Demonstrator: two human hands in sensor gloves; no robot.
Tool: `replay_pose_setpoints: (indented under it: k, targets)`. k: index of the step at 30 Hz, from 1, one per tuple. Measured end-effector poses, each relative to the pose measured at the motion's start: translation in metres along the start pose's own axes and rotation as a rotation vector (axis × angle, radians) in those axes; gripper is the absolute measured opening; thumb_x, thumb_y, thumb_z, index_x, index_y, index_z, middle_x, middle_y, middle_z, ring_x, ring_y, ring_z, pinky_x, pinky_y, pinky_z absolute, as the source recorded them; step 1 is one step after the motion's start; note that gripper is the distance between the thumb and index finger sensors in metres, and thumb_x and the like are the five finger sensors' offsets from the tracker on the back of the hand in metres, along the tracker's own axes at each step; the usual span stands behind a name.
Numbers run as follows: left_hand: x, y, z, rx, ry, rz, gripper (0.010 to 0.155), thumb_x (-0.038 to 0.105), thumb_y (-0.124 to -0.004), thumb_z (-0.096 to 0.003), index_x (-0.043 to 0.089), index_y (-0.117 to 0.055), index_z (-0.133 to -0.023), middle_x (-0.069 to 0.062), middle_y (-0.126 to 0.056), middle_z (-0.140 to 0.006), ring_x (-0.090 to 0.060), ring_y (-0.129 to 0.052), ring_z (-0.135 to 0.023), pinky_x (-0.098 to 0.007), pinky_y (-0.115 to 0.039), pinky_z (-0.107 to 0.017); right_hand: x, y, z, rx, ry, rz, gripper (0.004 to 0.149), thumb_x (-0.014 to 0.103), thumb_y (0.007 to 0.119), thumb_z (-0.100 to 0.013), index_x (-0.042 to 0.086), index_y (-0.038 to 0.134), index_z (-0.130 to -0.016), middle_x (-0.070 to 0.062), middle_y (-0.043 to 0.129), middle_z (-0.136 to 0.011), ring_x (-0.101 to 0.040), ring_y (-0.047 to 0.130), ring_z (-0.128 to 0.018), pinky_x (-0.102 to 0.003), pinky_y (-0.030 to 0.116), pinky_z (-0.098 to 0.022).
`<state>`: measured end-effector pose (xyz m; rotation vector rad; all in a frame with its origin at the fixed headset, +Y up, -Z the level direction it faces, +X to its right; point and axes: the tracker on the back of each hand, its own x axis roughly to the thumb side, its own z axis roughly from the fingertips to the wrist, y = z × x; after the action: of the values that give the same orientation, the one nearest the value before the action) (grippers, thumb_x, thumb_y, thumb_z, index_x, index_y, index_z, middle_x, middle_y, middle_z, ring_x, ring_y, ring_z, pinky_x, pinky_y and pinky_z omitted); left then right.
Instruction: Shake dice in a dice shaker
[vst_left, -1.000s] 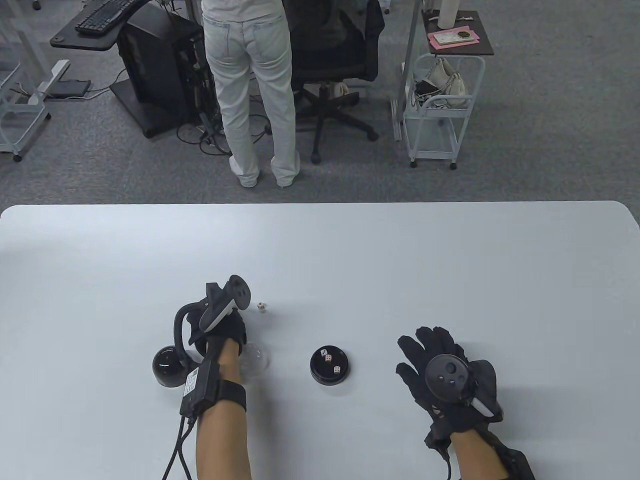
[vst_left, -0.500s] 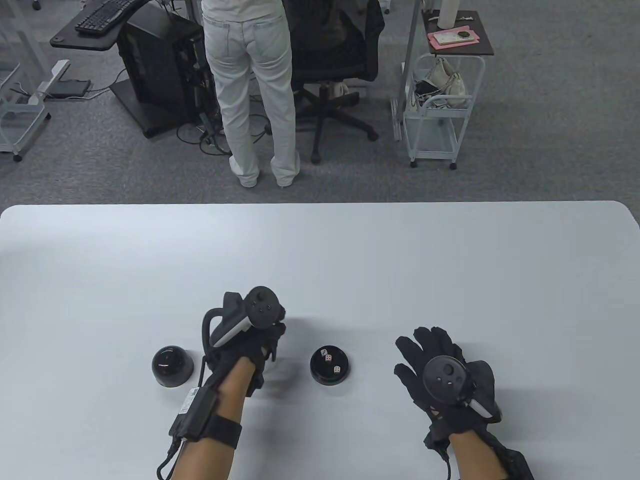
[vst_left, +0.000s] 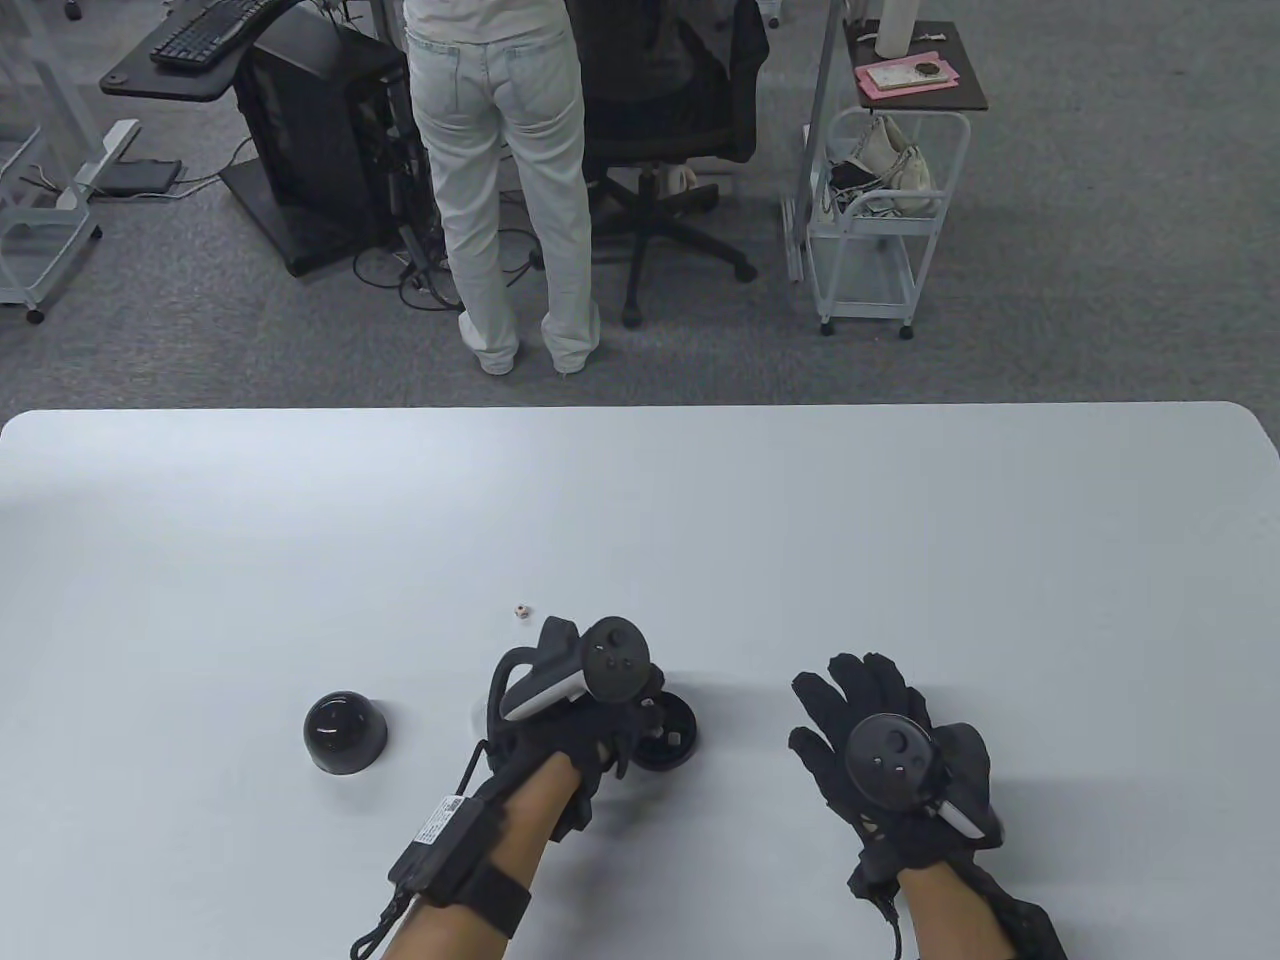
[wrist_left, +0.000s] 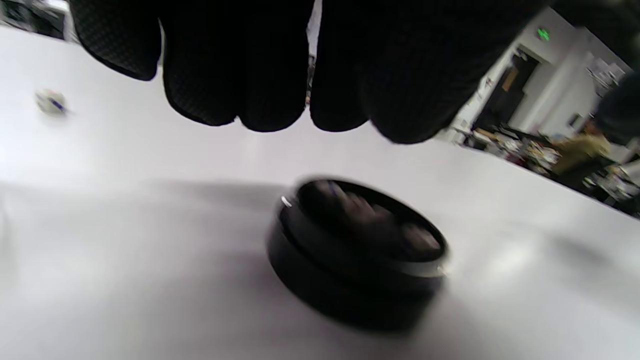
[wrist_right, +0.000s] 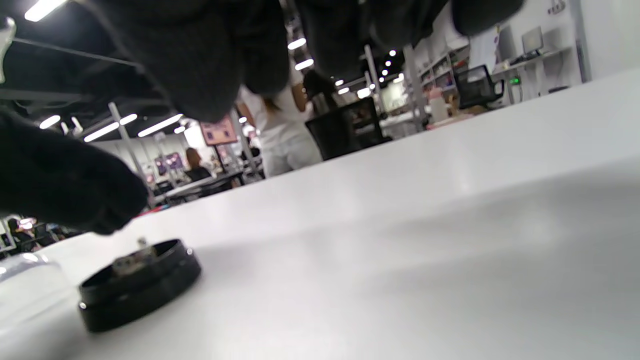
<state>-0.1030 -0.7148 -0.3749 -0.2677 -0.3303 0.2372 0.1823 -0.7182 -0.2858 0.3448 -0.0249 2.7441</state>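
- Since half a second ago the left hand (vst_left: 590, 725) has swung right, from beside the black dome (vst_left: 344, 732) to over the shaker base (vst_left: 672, 737), uncovering a loose die (vst_left: 520, 609) on the table (vst_left: 900, 530).
- From above it hides most of the base — contact can't be judged.
- Left wrist view: fingertips (wrist_left: 260, 100) bunched, hanging above the blurred base; the dice inside are smears.
- Whether it holds the clear cover, I cannot tell.
- Right hand (vst_left: 880, 750) lies spread, well apart — holding nothing.
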Motion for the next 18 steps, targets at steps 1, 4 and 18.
replay_pose_setpoints:
  k: [1,4,18]
  targets:
    - [-0.007,0.006,-0.001,0.025,0.037,-0.011,0.051,0.044,-0.082,-0.0515,0.028,-0.073,-0.099,-0.014,-0.076,-0.099,-0.043,-0.075,-0.090,-0.063,-0.061,-0.066,0.000,0.000,0.000,0.001,0.001,0.001,0.054,0.039,0.079,-0.059,0.023,0.064,-0.108,-0.024,0.049,-0.113,-0.056,0.040,-0.105,-0.075,0.046,-0.070]
    - [-0.035,0.021,-0.008,0.089,0.163,-0.070,0.050,0.042,-0.081,-0.0522,0.028,-0.072,-0.100,-0.015,-0.074,-0.102,-0.044,-0.073,-0.093,-0.064,-0.060,-0.067,0.000,0.001,0.000,0.006,0.005,0.002,0.054,0.039,0.079,-0.059,0.023,0.064,-0.108,-0.024,0.049,-0.113,-0.056,0.040,-0.105,-0.075,0.046,-0.070]
    - [-0.117,0.006,-0.040,-0.123,0.369,-0.078,0.066,0.039,-0.079,-0.0544,0.045,-0.045,-0.110,-0.018,-0.052,-0.115,-0.048,-0.054,-0.102,-0.067,-0.048,-0.071,-0.002,-0.005,0.000,-0.015,0.026,-0.007,0.054,0.039,0.079,-0.059,0.023,0.064,-0.108,-0.024,0.049,-0.114,-0.056,0.040,-0.105,-0.075,0.045,-0.070]
